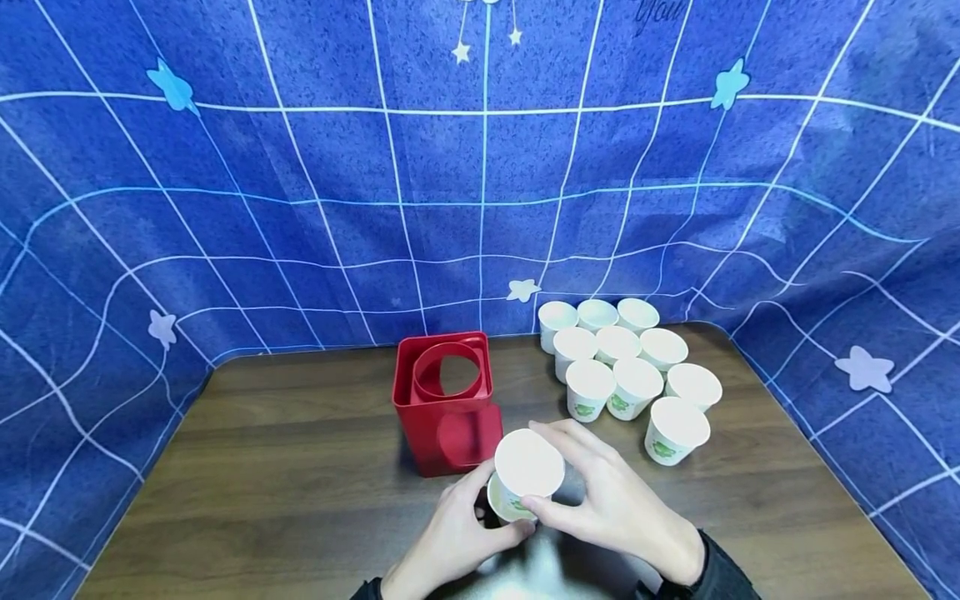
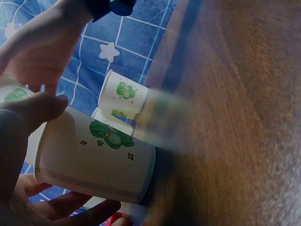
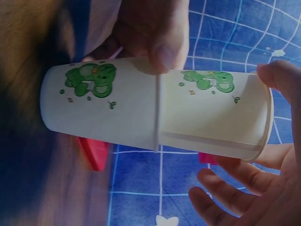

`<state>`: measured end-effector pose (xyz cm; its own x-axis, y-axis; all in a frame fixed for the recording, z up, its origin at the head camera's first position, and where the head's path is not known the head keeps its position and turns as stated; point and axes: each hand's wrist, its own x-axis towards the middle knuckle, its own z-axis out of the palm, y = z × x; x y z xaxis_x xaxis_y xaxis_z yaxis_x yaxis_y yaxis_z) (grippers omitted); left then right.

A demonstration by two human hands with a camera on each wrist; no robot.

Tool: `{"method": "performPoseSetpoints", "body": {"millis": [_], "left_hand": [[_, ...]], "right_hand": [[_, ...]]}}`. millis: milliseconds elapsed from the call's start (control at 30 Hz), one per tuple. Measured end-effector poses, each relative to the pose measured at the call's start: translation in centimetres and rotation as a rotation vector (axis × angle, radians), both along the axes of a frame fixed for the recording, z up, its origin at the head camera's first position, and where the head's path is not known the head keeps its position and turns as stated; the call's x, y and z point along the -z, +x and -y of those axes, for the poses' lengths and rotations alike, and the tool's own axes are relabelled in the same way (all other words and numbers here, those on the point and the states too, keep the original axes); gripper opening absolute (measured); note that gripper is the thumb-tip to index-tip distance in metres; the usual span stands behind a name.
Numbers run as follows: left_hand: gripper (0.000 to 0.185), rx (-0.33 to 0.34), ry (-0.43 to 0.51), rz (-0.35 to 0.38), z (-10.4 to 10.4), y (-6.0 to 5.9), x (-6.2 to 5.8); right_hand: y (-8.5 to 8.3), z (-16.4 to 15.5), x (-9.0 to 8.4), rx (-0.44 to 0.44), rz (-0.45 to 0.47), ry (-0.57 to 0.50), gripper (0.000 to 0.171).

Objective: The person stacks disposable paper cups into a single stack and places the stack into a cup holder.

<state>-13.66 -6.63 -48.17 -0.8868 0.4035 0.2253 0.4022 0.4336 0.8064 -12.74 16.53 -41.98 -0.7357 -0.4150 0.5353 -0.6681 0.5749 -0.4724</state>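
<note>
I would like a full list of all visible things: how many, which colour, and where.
Standing cups: 10, white, right part of table
Lower cup: 1, white with green print, front centre
Upper cup: 1, white with green print, above lower cup
Holder: 1, red, left of standing cups
Table: 1, brown, beneath
Cloth: 1, blue with pale pattern, behind table
Left hand: 1, bare, holding lower cup
Right hand: 1, bare, holding upper cup
Sleeves: 2, dark, bottom of head view

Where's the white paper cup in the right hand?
Head view, low, just right of centre: the upper cup is at the mouth of a second white paper cup in the left hand, near the red square-topped container.
</note>
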Motion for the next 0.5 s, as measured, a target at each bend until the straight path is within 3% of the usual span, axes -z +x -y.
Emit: {"method": "performPoseSetpoints", "body": {"millis": [267, 500], "left_hand": [[0.069, 0.008, 0.005, 0.013, 0.1, 0.0, -0.1], [0.068, 0.014, 0.014, 0.023, 0.2, 0.0, -0.2]], "right_hand": [[-0.3, 0.3, 1.5, -0.007, 0.009, 0.026, 0.062], [-0.5, 0.7, 2.3, -0.024, 0.079, 0.009, 0.060]]}}
